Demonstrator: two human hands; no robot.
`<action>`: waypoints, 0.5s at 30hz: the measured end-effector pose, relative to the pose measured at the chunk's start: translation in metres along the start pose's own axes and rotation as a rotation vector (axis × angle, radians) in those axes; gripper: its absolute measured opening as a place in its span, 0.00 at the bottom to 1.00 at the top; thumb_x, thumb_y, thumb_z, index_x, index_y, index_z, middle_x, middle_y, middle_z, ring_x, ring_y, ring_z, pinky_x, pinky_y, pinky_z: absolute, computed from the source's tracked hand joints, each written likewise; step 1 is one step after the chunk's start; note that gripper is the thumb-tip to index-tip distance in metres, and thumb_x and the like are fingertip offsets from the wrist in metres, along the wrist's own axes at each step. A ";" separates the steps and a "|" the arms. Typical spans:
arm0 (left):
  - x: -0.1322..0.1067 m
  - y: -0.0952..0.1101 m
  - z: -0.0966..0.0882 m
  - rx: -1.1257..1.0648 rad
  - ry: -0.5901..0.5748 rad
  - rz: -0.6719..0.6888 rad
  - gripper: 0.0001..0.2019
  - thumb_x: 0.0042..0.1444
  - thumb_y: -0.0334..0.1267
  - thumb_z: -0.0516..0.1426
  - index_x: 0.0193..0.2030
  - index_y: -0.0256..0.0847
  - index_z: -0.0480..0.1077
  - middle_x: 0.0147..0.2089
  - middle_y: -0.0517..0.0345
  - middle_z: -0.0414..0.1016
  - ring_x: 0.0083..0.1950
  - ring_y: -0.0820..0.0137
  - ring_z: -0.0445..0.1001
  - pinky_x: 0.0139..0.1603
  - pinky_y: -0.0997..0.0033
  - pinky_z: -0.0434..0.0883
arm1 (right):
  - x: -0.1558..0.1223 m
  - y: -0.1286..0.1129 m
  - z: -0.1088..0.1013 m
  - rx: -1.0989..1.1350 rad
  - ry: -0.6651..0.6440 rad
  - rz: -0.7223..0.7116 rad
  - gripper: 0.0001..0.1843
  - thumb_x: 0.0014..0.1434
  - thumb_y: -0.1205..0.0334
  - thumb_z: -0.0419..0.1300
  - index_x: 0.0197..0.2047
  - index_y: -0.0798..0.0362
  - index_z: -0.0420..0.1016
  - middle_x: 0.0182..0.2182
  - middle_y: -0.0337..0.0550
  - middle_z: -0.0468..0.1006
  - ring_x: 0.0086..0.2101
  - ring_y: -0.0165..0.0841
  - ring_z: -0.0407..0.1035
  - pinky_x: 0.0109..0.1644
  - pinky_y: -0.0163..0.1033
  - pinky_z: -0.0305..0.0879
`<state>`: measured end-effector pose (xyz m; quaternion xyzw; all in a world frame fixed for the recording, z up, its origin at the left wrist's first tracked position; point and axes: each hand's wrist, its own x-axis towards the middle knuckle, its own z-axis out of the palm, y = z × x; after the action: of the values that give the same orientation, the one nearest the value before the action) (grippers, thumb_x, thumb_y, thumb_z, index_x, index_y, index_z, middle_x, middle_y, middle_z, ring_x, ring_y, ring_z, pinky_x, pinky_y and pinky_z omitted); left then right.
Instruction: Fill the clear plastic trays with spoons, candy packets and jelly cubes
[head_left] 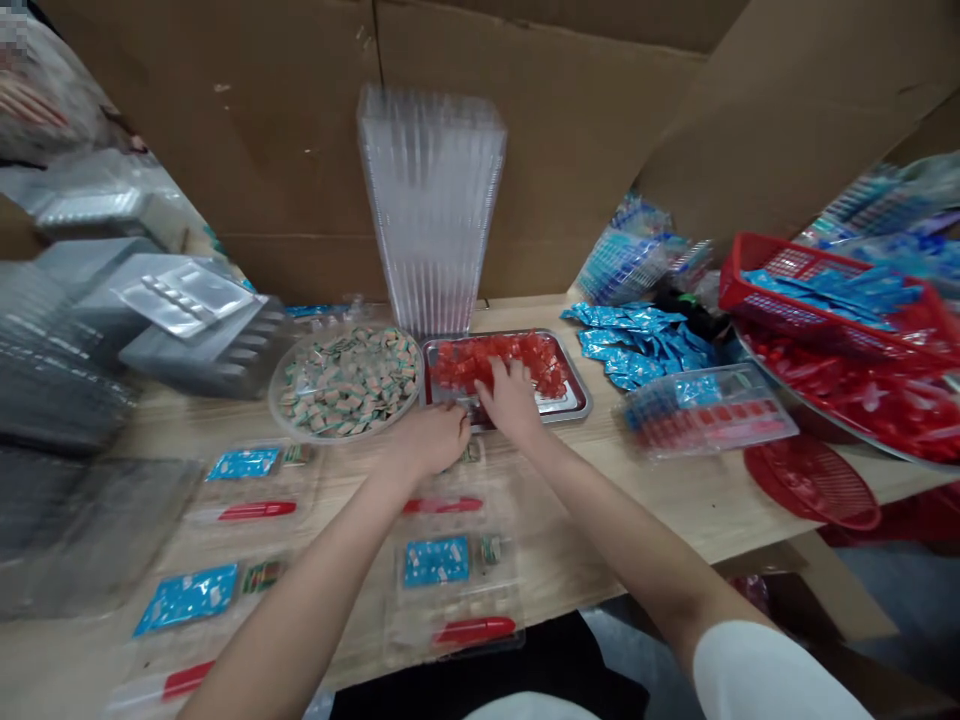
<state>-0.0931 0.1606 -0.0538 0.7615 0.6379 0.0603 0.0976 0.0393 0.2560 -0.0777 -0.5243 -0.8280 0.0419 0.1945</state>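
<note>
My right hand (511,395) reaches into a metal tray (574,405) of small red wrapped pieces (525,358), fingers curled down among them. My left hand (435,437) hovers at the tray's near-left corner with its fingers curled closed; what it holds, if anything, is hidden. Just below the hands lies a clear plastic blister tray (450,560) holding a blue packet (436,560), a small green-striped packet (491,548) and red pen-like sticks (474,630). A similar filled tray (225,590) lies to the left.
A round clear dish of green-and-orange wrapped sweets (346,382) sits left of the metal tray. A tall stack of clear trays (431,215) stands behind. Blue packets (637,345), a red basket (825,300), a red lid (814,483) and cardboard walls (285,130) surround the wooden table (690,500).
</note>
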 end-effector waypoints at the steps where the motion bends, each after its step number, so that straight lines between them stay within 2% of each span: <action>1: -0.002 -0.001 0.000 0.004 -0.004 0.006 0.18 0.62 0.36 0.41 0.41 0.35 0.71 0.42 0.46 0.76 0.44 0.62 0.75 0.47 0.64 0.68 | 0.000 0.000 -0.001 0.016 -0.002 -0.054 0.24 0.62 0.52 0.48 0.57 0.56 0.65 0.47 0.58 0.68 0.46 0.45 0.61 0.49 0.48 0.58; 5: -0.006 -0.004 0.000 0.004 -0.019 0.021 0.17 0.61 0.35 0.42 0.43 0.36 0.70 0.44 0.48 0.75 0.46 0.63 0.74 0.49 0.65 0.66 | 0.025 0.011 -0.008 0.017 0.024 -0.106 0.21 0.64 0.56 0.46 0.53 0.56 0.69 0.45 0.55 0.69 0.47 0.44 0.60 0.53 0.48 0.55; 8: -0.006 -0.004 0.000 0.007 -0.017 0.008 0.16 0.60 0.34 0.42 0.44 0.35 0.69 0.45 0.45 0.75 0.46 0.61 0.73 0.49 0.63 0.66 | 0.039 0.011 -0.007 -0.022 -0.046 -0.165 0.18 0.63 0.58 0.48 0.48 0.56 0.73 0.45 0.55 0.69 0.47 0.45 0.59 0.53 0.50 0.54; 12: -0.008 -0.003 0.000 -0.001 -0.010 0.002 0.14 0.58 0.33 0.44 0.43 0.36 0.68 0.45 0.46 0.74 0.46 0.62 0.73 0.48 0.63 0.67 | 0.022 0.009 -0.009 0.018 -0.114 -0.359 0.17 0.62 0.60 0.50 0.51 0.53 0.71 0.49 0.51 0.67 0.47 0.42 0.59 0.53 0.46 0.56; 15: -0.009 -0.004 0.001 -0.013 0.002 -0.004 0.13 0.57 0.31 0.44 0.43 0.36 0.68 0.43 0.46 0.75 0.46 0.61 0.73 0.48 0.63 0.67 | 0.007 0.027 -0.021 0.006 -0.125 -0.354 0.15 0.61 0.63 0.51 0.48 0.54 0.73 0.48 0.52 0.68 0.47 0.42 0.59 0.54 0.46 0.56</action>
<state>-0.0985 0.1519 -0.0552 0.7595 0.6392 0.0648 0.1019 0.0670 0.2714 -0.0639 -0.3662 -0.9176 0.0420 0.1487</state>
